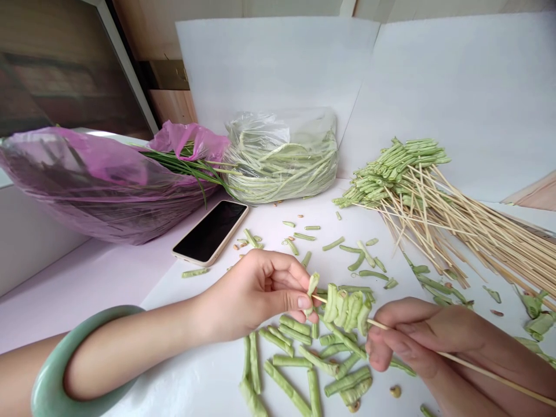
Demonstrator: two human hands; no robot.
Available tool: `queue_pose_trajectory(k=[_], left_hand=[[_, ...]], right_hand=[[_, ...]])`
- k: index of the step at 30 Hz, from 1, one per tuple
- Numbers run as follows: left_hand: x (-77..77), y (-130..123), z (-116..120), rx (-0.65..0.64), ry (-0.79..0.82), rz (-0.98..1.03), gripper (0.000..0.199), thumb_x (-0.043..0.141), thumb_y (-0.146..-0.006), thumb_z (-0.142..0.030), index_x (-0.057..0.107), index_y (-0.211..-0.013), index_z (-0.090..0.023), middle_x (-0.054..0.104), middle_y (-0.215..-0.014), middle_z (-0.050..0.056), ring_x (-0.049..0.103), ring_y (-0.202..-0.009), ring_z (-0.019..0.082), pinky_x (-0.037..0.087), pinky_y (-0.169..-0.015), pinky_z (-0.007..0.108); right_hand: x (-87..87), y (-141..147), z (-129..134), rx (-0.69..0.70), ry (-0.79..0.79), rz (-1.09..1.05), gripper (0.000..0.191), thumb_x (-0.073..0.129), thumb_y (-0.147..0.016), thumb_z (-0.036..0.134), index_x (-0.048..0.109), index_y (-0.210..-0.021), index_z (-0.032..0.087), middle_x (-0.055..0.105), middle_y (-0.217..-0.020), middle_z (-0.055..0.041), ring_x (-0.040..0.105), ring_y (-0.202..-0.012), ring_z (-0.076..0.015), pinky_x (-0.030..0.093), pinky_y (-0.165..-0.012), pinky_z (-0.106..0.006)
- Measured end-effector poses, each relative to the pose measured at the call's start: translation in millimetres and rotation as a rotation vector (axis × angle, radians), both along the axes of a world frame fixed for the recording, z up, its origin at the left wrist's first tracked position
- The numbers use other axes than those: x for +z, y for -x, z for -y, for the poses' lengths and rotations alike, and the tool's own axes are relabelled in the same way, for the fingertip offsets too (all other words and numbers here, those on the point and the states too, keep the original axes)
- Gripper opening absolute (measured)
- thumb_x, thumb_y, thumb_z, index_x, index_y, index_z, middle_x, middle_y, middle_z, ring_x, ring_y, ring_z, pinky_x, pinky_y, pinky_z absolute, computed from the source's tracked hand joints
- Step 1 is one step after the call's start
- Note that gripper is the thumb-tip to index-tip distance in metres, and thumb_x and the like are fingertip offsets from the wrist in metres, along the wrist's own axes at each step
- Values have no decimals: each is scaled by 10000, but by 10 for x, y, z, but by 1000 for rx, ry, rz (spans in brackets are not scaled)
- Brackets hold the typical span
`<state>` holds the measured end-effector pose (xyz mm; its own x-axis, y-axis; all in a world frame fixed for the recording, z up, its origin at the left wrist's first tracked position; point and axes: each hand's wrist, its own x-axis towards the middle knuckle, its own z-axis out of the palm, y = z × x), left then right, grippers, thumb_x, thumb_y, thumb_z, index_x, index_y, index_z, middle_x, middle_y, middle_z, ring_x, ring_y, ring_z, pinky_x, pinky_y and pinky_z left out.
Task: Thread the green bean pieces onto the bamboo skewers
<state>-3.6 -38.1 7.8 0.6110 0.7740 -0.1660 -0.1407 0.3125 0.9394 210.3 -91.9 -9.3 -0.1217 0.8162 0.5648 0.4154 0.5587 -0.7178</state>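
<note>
My left hand pinches a short green bean piece between thumb and fingers, at the tip of a thin bamboo skewer. Whether the tip has passed through that piece is hard to make out. Several bean pieces sit side by side on the skewer just behind the tip. The skewer's shaft is gripped between the thumb and fingers of my right hand, its long end running off to the lower right. Loose cut bean pieces lie on the white surface below both hands.
Finished bean skewers are stacked at the right, sticks pointing toward me. A clear bag of long beans stands at the back, beside a purple bag with green stalks. A phone lies left of centre. White panels rise behind.
</note>
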Motion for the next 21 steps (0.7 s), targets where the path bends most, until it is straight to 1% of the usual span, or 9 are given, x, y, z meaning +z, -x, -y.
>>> queue_pose_trajectory(k=[4, 8, 11, 16, 19, 21], left_hand=[[2, -20, 25, 7, 70, 42, 59, 653, -726, -34, 620, -729, -82, 679, -650, 18, 642, -620, 82, 516, -624, 171], [27, -40, 40, 4, 113, 59, 82, 631, -729, -2, 635, -717, -82, 684, -645, 7, 637, -601, 70, 516, -608, 156], [35, -48, 44, 3, 106, 47, 110, 613, -731, 24, 642, -697, -77, 671, -623, -6, 618, -583, 50, 496, -585, 125], [20, -44, 47, 2, 52, -5, 98, 619, -735, 4, 638, -676, -71, 661, -635, -4, 592, -586, 37, 478, -592, 113], [11, -35, 51, -4, 30, -41, 80, 622, -740, -14, 633, -683, -70, 662, -651, 9, 593, -602, 48, 479, -605, 129], [6, -28, 48, -13, 14, -57, 64, 626, -743, -30, 632, -694, -70, 662, -663, 18, 596, -617, 58, 481, -618, 143]], right_hand=[[18, 11, -12, 85, -11, -1, 170, 541, -821, 90, 554, -730, 234, 640, -704, 35, 643, -572, -103, 505, -482, -138], [40, 26, -11, 160, 3, 0, 172, 544, -817, 81, 573, -755, 238, 641, -708, 31, 651, -592, -103, 515, -522, -128], [27, 71, 0, 153, 42, -79, 163, 559, -814, 101, 580, -730, 239, 632, -691, 33, 643, -574, -106, 511, -512, -148], [-40, 172, 27, 125, 183, -299, 160, 574, -814, 120, 585, -719, 247, 621, -692, 41, 611, -528, -103, 495, -486, -188], [-66, 190, 31, 113, 295, -372, 145, 595, -818, 154, 564, -703, 237, 626, -668, 26, 609, -539, -124, 484, -498, -222], [-72, 177, 17, 134, 374, -428, 159, 618, -812, 180, 539, -685, 234, 621, -612, 20, 612, -559, -143, 468, -495, -233]])
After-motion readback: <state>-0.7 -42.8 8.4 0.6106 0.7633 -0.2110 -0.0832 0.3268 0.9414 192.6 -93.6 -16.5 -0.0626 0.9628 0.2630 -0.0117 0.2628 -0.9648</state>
